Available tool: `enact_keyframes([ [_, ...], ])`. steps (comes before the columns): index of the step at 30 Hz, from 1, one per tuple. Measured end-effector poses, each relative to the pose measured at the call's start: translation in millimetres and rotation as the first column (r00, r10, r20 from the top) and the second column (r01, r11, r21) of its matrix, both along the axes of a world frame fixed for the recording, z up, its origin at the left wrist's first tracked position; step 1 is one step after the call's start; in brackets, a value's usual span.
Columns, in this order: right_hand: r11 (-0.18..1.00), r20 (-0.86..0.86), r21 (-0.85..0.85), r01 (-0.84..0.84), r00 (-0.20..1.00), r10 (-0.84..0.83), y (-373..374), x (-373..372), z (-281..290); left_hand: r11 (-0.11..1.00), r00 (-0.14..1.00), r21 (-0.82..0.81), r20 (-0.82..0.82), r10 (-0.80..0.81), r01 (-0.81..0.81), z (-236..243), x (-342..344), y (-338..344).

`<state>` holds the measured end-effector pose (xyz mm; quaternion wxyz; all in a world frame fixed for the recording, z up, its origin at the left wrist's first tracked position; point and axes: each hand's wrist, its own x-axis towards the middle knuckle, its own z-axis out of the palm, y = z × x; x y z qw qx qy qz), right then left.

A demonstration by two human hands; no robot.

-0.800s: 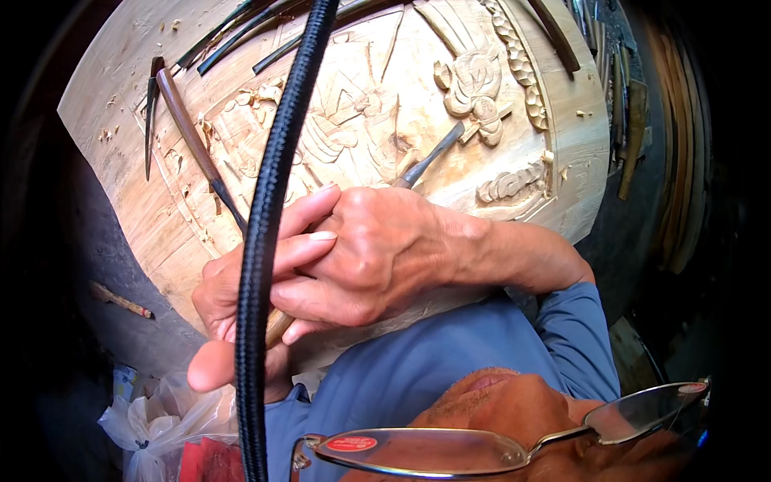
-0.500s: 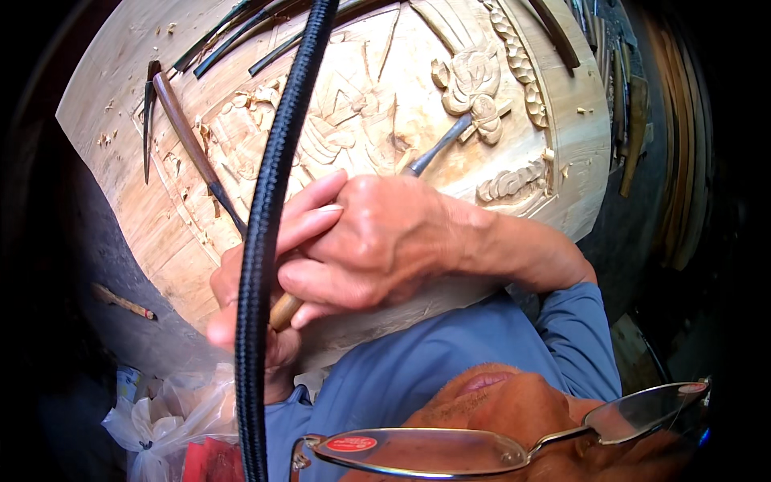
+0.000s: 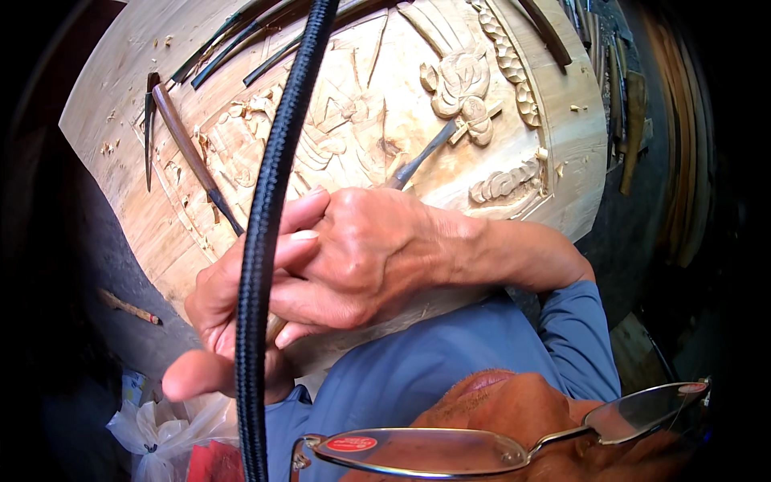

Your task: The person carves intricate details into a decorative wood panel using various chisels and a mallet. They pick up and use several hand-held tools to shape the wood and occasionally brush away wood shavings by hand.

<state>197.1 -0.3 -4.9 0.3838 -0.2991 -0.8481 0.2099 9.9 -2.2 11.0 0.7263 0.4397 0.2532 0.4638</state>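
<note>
My right hand [image 3: 361, 253] is wrapped around a wood chisel [image 3: 426, 157], whose metal shank points up and right. Its tip is at the head of a small carved figure [image 3: 462, 84] on a pale wooden relief panel [image 3: 574, 173]. A bit of the chisel's wooden handle [image 3: 275, 328] shows below that hand. My left hand [image 3: 217, 297] is at the handle end, its fingers stretched over the right hand's knuckles and its thumb spread outward. A black braided cable in front hides part of the left hand, so its contact with the handle is unclear.
The black braided cable [image 3: 277, 177] crosses the view. A wooden-handled tool [image 3: 185, 136] and several dark chisels [image 3: 233, 52] lie on the panel among wood chips. More tools [image 3: 634, 120] are at the right. A clear plastic bag [image 3: 173, 430] sits at lower left.
Both hands and the chisel have shifted slightly down and left, drawing the tip back a little. My left thumb has swung outward, away from the handle.
</note>
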Motion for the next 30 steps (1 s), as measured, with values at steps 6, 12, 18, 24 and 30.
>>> enact_keyframes([
  [6,0.999,0.024,-0.003,-0.034,0.999,0.034,0,6,1,0.998,0.996,0.052,-0.089,-0.014,0.018,2,-2,2],
  [12,0.998,0.078,0.037,-0.044,0.996,0.041,3,8,-6,0.999,0.987,-0.007,-0.155,0.051,-0.053,1,10,0],
  [18,1.0,0.068,0.021,-0.017,0.998,0.016,6,9,-8,0.999,0.987,-0.002,-0.156,0.044,-0.045,-7,10,6],
  [24,0.993,0.216,0.099,0.068,0.972,-0.089,11,8,-6,0.991,0.987,-0.133,0.16,0.026,-0.005,-28,-2,25],
  [30,0.957,0.396,0.286,0.047,0.904,-0.163,-6,-3,6,0.99,0.973,-0.135,0.218,0.071,-0.042,-34,-22,24],
])
